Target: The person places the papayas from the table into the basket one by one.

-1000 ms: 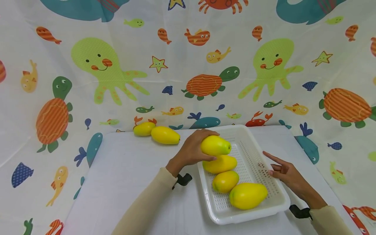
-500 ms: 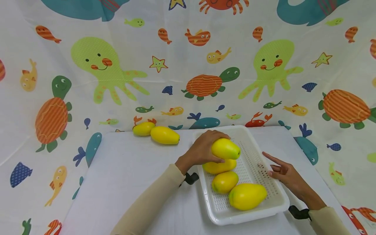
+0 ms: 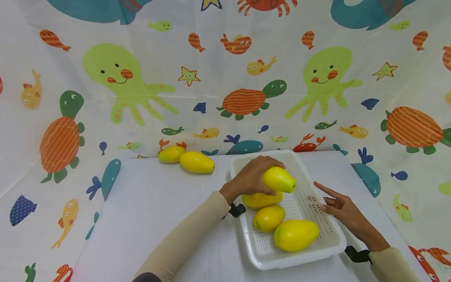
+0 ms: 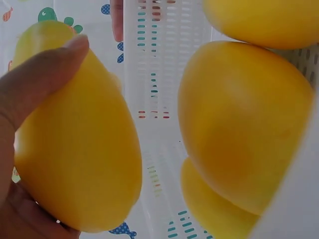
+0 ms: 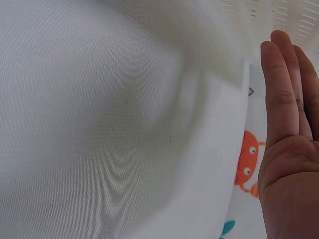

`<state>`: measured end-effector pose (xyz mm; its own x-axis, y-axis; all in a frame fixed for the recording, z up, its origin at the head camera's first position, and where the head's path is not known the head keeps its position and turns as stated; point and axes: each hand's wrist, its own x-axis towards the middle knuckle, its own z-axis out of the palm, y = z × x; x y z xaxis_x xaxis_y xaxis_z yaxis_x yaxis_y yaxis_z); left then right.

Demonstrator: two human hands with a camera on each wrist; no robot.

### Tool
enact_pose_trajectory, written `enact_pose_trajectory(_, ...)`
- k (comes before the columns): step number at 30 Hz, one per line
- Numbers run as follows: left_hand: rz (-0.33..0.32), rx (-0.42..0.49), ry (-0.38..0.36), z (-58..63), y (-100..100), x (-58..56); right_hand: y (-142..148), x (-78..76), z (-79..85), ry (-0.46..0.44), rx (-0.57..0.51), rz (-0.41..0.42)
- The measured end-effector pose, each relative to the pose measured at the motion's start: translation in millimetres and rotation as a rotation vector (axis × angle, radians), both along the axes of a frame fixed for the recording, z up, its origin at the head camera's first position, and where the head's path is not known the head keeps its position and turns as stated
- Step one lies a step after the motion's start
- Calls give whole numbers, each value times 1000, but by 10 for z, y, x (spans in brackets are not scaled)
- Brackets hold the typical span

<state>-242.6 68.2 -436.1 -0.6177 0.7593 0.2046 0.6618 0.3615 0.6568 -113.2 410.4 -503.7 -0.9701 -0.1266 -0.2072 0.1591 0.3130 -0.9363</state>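
Note:
In the head view my left hand (image 3: pixel 249 176) grips a yellow papaya (image 3: pixel 279 179) with a greenish tip, held above the far half of a white perforated plastic basket (image 3: pixel 297 262). The left wrist view shows my thumb lying along this papaya (image 4: pixel 84 144). Below it in the basket are an elongated papaya (image 3: pixel 260 200), partly hidden by the hand, a smaller one (image 3: pixel 269 218), and a large one (image 3: pixel 296 235) at the near end. My right hand (image 3: pixel 343 207) rests at the basket's right side, its fingers mostly straight in the right wrist view.
Two more papayas, a small one (image 3: pixel 171 154) and a longer one (image 3: pixel 197 162), lie at the table's back left. A white cloth (image 3: pixel 169 203) covers the table. Behind hangs a curtain (image 3: pixel 208 94) printed with sea animals.
My left hand has carried the papaya rightward and slightly nearer, farther over the basket. The right hand and the other papayas stay in place.

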Motion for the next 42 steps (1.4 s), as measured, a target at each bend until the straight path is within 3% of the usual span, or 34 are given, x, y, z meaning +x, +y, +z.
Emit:
enact_pose_trajectory(12,-73,-38,-6,123,206,-71,-12,13,17,-7,-4,-9)
enact_pose_trajectory(16,-72,-30,-71,131,261,-144,-12,11,24,-14,-3,-14)
enact_pose_trajectory(21,-70,-46,-180,99,327,-227,-9,13,17,-34,26,-28)
enact_pose_trajectory(32,-99,-128,-222,41,496,-357,-2,-1,18,-33,34,-26)
enact_pose_trajectory(42,-85,-160,-252,-75,567,-384,1,7,20,-32,5,-21)
